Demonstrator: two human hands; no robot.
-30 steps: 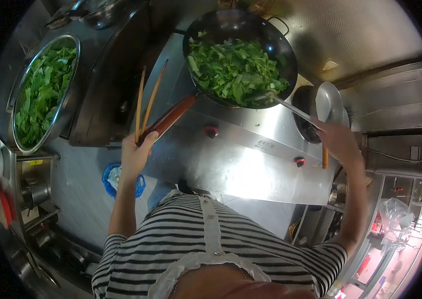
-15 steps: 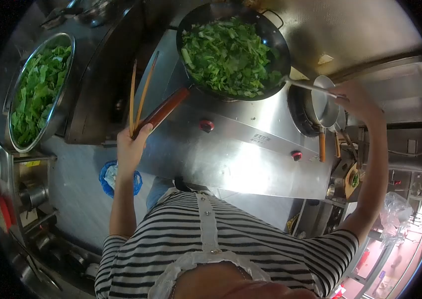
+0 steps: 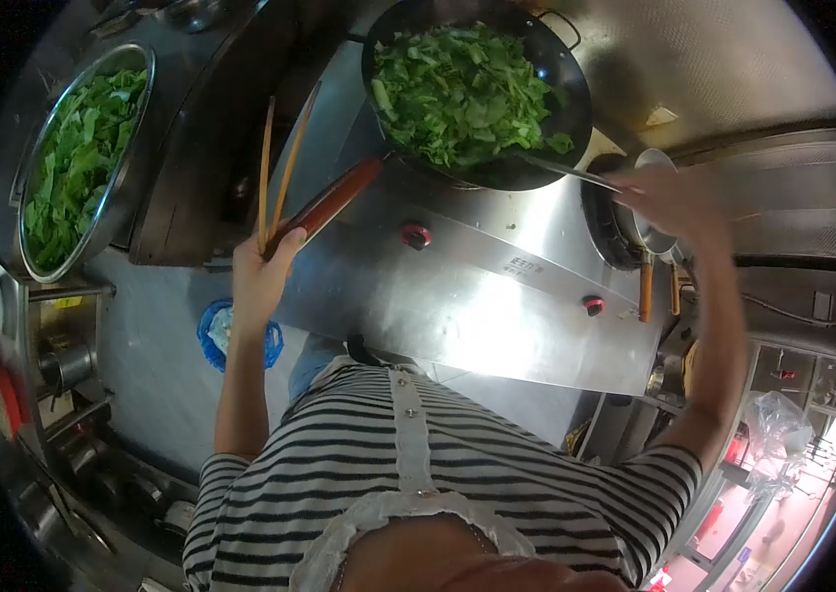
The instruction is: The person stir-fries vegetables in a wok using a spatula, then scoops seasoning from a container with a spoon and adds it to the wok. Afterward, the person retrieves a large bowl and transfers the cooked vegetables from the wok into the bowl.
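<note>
A black wok point(image 3: 576, 94) full of chopped leafy greens point(image 3: 467, 89) sits on the stove. My left hand point(image 3: 265, 271) is wrapped round the wok's reddish-brown wooden handle point(image 3: 334, 202) and also holds a pair of long wooden chopsticks point(image 3: 287, 178), whose tips point up and away. My right hand point(image 3: 669, 202) is closed round the metal shaft of a long-handled utensil point(image 3: 576, 173). Its working end is hidden among the greens at the wok's near right side, so I cannot tell its shape.
A metal bowl point(image 3: 145, 109) heaped with cut greens stands at the left. Pans with wooden handles point(image 3: 645, 286) sit right of the wok. Red-ringed knobs point(image 3: 416, 235) line the steel stove front point(image 3: 408, 296). A blue-lined bin point(image 3: 275, 347) stands on the floor.
My right hand has moved left, pushing the utensil further into the wok. The greens have shifted and are heaped a little differently. My left hand still grips the handle and chopsticks.
</note>
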